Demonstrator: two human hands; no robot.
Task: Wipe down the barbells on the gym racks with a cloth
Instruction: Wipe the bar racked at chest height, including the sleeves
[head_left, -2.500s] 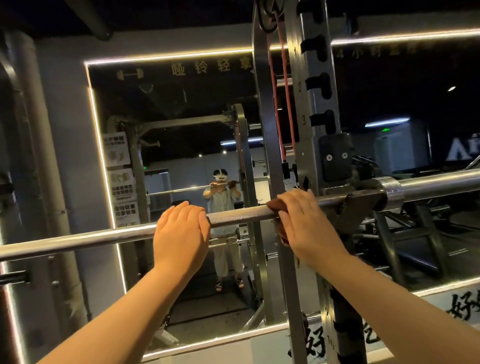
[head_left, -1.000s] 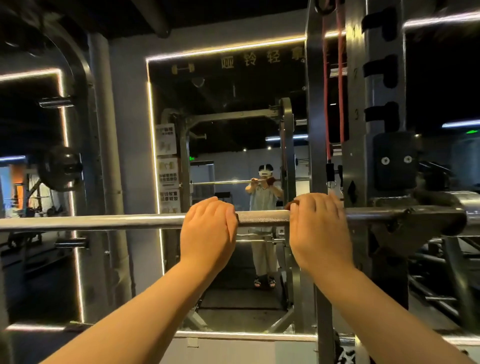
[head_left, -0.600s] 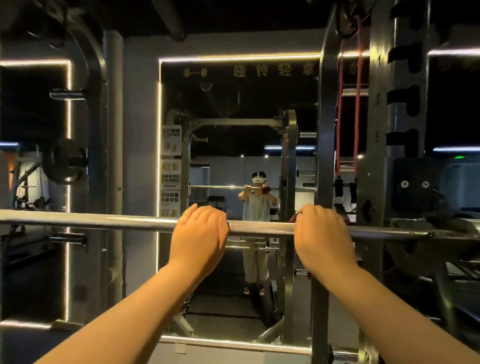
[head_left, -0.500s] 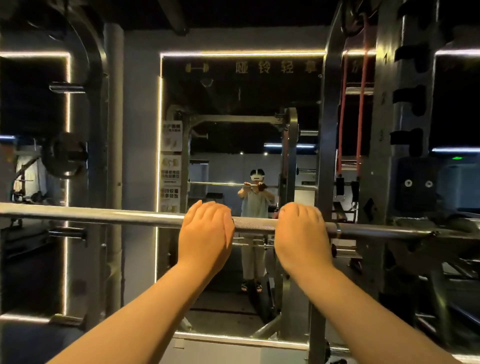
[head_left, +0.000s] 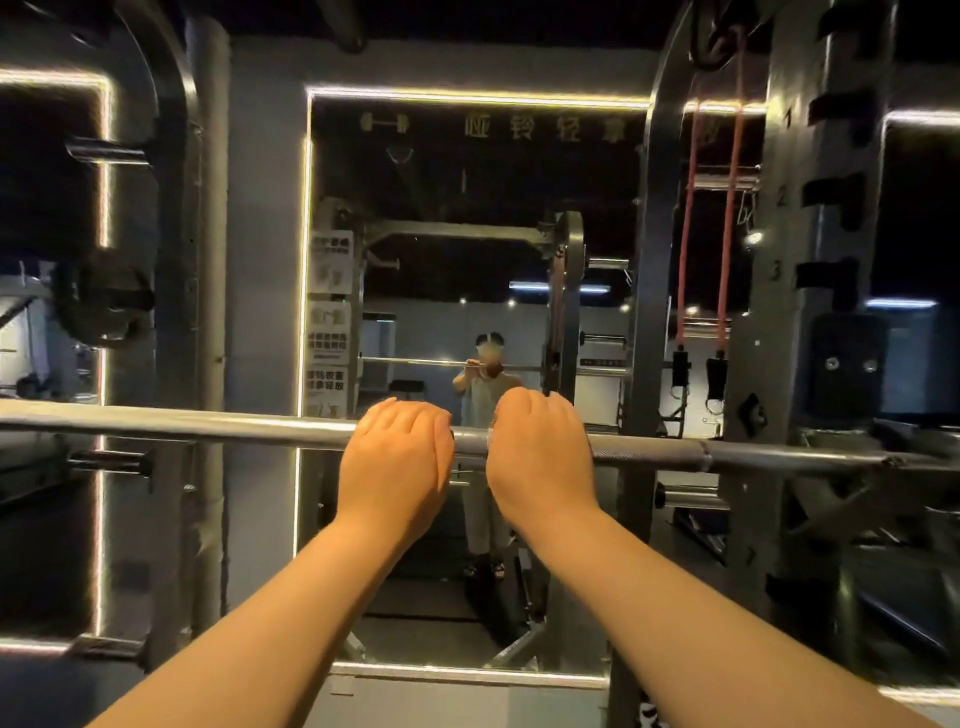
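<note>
A steel barbell (head_left: 208, 427) lies level across the rack at chest height. My left hand (head_left: 395, 460) curls over the bar near its middle. My right hand (head_left: 540, 457) grips the bar right beside it, a small gap between them. The cloth is hidden under my right hand; the mirror (head_left: 467, 218) ahead reflects it as a dark reddish lump on the bar. The knurled part of the bar shows to the right of my right hand.
A dark rack upright (head_left: 810, 260) with numbered holes stands at the right, and its hook (head_left: 883, 467) carries the bar's end. Red resistance bands (head_left: 685, 234) hang beside it. Another grey upright (head_left: 208, 260) stands at the left.
My right hand has slid left along the bar until it sits almost against my left hand. My left hand has stayed on the bar. The view has swung left.
</note>
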